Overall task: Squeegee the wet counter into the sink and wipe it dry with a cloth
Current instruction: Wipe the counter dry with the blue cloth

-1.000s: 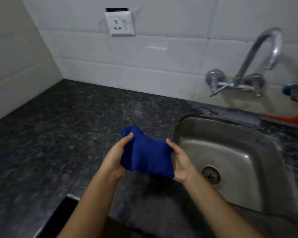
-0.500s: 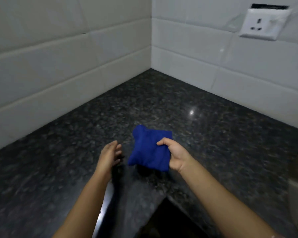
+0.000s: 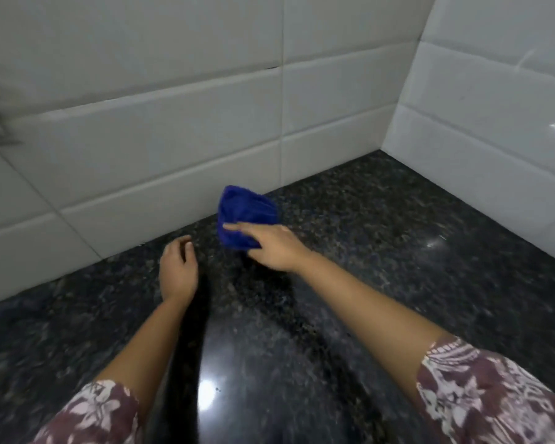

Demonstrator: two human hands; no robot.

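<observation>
Wiping with the blue cloth (image 3: 245, 216) bunched into a thick wad, as it is here, risks leaving damp streaks: only a small patch of fabric would meet the black granite counter (image 3: 382, 251), and a wad soaks up less than a flat fold. The cloth sits far back on the counter, just beside the foot of the white tiled wall (image 3: 173, 139), so the seam where stone meets tile could easily be missed, and water tends to gather there. A push too hard toward the tiles might also roll the wad out from under the fingers. Whether the stone beneath is wet cannot be told; glare spots show only that it is glossy.

The right hand (image 3: 274, 248) grips the near edge of the cloth, forefinger stretched across its top and the other fingers curled around it, seemingly bearing it down toward the counter. The left hand (image 3: 178, 267) holds nothing; its fingers are loosely curled, half open, low over the stone to the left of the cloth and apart from it. Whether it touches the surface is unclear. Floral sleeves (image 3: 481, 392) cover both upper arms. The sink is out of view.
</observation>
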